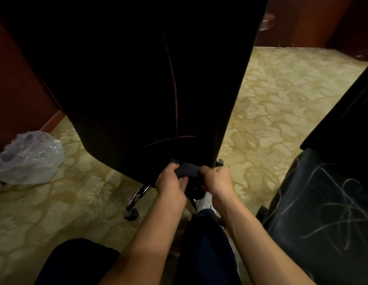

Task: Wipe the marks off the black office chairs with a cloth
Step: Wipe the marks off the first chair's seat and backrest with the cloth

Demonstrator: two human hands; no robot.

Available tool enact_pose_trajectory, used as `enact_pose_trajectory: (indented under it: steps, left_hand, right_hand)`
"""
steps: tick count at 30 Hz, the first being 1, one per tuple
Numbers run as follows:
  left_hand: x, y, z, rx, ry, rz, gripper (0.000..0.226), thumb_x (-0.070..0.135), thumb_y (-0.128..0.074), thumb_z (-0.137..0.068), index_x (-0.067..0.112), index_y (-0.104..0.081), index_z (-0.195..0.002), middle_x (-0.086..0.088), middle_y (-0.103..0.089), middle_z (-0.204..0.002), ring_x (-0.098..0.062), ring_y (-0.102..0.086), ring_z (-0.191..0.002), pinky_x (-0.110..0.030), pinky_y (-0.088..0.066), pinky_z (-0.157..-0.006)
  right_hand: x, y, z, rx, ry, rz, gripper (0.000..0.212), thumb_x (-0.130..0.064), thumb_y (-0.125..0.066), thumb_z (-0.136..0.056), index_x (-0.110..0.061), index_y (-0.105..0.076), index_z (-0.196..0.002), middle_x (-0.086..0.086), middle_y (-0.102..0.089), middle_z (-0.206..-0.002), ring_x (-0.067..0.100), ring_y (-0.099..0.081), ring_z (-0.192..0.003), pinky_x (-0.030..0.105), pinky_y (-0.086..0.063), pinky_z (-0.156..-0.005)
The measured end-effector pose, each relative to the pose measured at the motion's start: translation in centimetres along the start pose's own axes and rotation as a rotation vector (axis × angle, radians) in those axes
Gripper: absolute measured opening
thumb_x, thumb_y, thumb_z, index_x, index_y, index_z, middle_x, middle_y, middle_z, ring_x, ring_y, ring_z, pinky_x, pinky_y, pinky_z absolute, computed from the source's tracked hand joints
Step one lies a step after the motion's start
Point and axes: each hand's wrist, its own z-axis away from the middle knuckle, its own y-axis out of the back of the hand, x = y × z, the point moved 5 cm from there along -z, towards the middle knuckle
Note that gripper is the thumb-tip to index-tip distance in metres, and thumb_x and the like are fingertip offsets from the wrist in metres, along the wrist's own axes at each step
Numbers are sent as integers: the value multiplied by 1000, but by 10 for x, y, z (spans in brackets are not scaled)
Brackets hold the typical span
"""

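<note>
Both hands, the left hand (171, 177) and right hand (216, 178), grip the dark cloth (187, 170) at the lower edge of the chair (127, 79), while pale scribbles on the second chair (323, 202) look untouched, so much remains.

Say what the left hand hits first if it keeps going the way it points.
Likely the chair back: the left hand, gripping the cloth, points up at its lower edge. Depth unclear.
</note>
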Motion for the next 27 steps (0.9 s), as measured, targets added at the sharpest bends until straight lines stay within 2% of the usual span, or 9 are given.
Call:
enact_pose_trajectory:
  steps: [3,5,11,14,17,19,21,24,27]
  left_hand:
    - [18,-14,22,-57,-103,32,7,9,-62,-93,11,-62,-99,-9,-62,-92,-21,-62,-88,-23,-52,-68]
    - [20,-19,29,-94,-182,10,8,8,-60,-95,12,-62,-102,-6,-63,-90,-20,-63,-87,-22,-52,-68]
    - [-4,-2,12,-44,-122,-49,20,4,-55,-97,9,-59,-117,-8,-59,-87,-20,-58,-80,-26,-51,-70]
    - [-7,0,8,-36,-107,-51,26,3,-54,-98,6,-57,-123,-9,-57,-88,-27,-59,-91,-32,-50,-80]
    - [0,-5,7,-33,-125,-39,20,3,-55,-97,8,-59,-117,-10,-58,-89,-29,-59,-96,-30,-52,-74]
    - [9,-12,16,-50,-147,-27,19,4,-56,-96,8,-60,-114,-10,-61,-91,-27,-61,-93,-27,-52,-69]
    - [22,-20,29,-80,-186,-2,18,5,-58,-96,8,-61,-113,-11,-63,-93,-26,-64,-91,-25,-52,-68]
    - [49,-40,62,-199,-306,18,8,3,-57,-96,10,-62,-99,-9,-64,-85,-20,-64,-74,-22,-52,-62]
    - [77,-57,94,-324,-472,43,8,2,-59,-95,10,-62,-96,-6,-69,-84,-15,-69,-75,-20,-56,-60]
  right_hand:
    - [-38,5,17,-22,150,-65,39,-10,-66,-84,-12,-47,-50,4,-45,-46,17,-41,-41,28,-34,-46]
    - [-46,7,27,-22,178,-161,30,-12,-66,-88,-7,-54,-60,5,-50,-48,15,-48,-42,27,-41,-48]
    - [5,-5,25,43,-87,-383,8,-8,-60,-95,-3,-53,-95,14,-59,-69,16,-63,-53,24,-54,-47]
    - [11,-14,26,-46,-166,-369,12,-11,-61,-95,0,-56,-94,11,-58,-63,16,-60,-49,26,-53,-46]
    - [-1,-15,30,-46,-196,-408,19,-13,-61,-95,-1,-59,-80,7,-57,-57,15,-57,-46,25,-52,-47]
    - [-13,-14,35,-40,-193,-456,19,-10,-58,-96,-1,-60,-80,8,-58,-61,15,-58,-50,24,-51,-49]
    - [-32,-13,42,-30,-106,-482,16,-8,-57,-96,2,-61,-83,11,-61,-65,18,-62,-54,25,-53,-50]
    - [-74,-11,56,1,128,-516,23,-10,-58,-95,11,-59,-102,18,-66,-75,22,-70,-64,27,-54,-50]
    - [-113,-3,73,43,314,-554,28,-15,-60,-94,9,-57,-109,23,-70,-88,22,-72,-70,27,-54,-53]
